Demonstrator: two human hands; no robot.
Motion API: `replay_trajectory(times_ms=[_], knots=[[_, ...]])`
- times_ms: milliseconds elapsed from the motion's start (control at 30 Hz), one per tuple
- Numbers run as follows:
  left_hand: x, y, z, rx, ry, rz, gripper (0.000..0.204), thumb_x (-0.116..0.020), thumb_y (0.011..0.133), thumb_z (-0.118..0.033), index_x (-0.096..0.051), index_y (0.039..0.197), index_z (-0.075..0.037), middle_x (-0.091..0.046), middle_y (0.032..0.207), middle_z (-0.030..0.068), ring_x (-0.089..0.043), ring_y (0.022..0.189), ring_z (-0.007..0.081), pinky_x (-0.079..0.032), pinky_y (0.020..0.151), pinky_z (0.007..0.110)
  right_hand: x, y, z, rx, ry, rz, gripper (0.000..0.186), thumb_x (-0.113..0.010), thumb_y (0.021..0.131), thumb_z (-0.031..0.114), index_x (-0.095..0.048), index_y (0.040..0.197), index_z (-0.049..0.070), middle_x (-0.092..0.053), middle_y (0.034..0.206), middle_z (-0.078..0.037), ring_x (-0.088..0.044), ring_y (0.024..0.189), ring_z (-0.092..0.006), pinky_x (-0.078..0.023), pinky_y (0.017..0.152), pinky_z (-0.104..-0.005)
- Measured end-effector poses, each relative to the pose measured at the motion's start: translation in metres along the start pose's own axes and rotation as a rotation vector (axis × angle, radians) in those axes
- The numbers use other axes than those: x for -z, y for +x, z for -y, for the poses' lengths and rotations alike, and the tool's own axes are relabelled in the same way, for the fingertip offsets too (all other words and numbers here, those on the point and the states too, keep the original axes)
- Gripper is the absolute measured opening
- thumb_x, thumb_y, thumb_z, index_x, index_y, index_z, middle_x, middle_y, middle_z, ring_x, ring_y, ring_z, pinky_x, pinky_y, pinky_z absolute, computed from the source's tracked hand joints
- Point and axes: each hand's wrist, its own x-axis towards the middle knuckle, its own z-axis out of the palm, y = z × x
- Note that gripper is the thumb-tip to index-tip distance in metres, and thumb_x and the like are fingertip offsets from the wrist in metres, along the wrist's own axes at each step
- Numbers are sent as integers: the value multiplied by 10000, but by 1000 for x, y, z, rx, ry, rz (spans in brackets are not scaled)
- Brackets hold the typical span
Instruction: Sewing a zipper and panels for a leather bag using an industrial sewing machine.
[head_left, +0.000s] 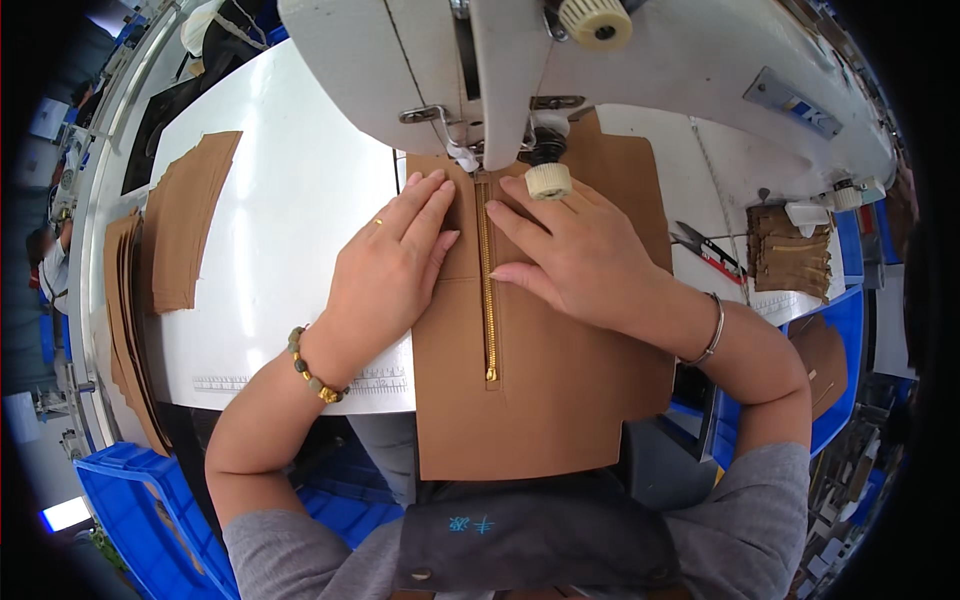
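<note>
A brown leather-like panel lies under the head of a white sewing machine, its near end hanging over the table's front edge. Down its middle runs a gold-toothed zipper, with the pull at the near end. My left hand rests flat on the panel left of the zipper, fingers stretched toward the presser foot. On the other side, my right hand lies with fingers spread, the thumb and forefinger tips close to the zipper. The machine's cream knob partly covers the right fingers.
Brown cut panels lie at the left, beside a further stack. Right of the work are red-handled snips and a pile of small brown pieces. Blue bins stand at lower left and right.
</note>
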Motion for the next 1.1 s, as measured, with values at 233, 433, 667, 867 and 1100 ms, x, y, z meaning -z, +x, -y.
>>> replay_trajectory(times_ms=[233, 433, 667, 867, 1100], knots=[[-11, -2, -18, 5, 61, -61, 482, -753, 944, -204, -646, 1366, 3, -650, 1410, 161, -649, 1283, 360, -575, 1017, 402, -1, 1, -8, 55, -6, -36, 589, -815, 820, 381, -670, 1251, 6, -642, 1229, -142, -635, 1189, -309, -515, 1039, -419], [5, 2, -1, -153, 99, 44, 627, -794, 848, -404, -679, 1335, -26, -673, 1386, 128, -652, 1285, 326, -563, 1025, 395, 2, 2, -11, 87, -7, -40, 592, -816, 815, 375, -672, 1258, 10, -643, 1234, -132, -638, 1185, -298, -518, 1024, -412], [8, 4, 1, -159, 96, 58, 702, -764, 823, -515, -679, 1341, -50, -653, 1429, 102, -622, 1326, 313, -504, 1095, 452, 1, 4, -11, 62, -5, -18, 594, -827, 797, 413, -682, 1246, 52, -660, 1220, -107, -646, 1162, -274, -499, 1047, -435], [13, 3, 1, -124, 119, 119, 819, -768, 772, -550, -611, 1429, -87, -625, 1463, 87, -561, 1408, 287, -403, 1183, 542, 5, 6, -7, -32, -154, 7, 599, -853, 745, 484, -715, 1179, 96, -667, 1174, -75, -641, 1093, -264, -488, 1036, -444], [12, 4, 2, -137, 110, 136, 813, -752, 782, -573, -629, 1433, -103, -620, 1479, 76, -569, 1395, 295, -402, 1190, 528, 4, 7, -10, -28, -125, -7, 597, -837, 758, 525, -729, 1145, 83, -655, 1148, -92, -628, 1090, -277, -493, 1007, -458]])
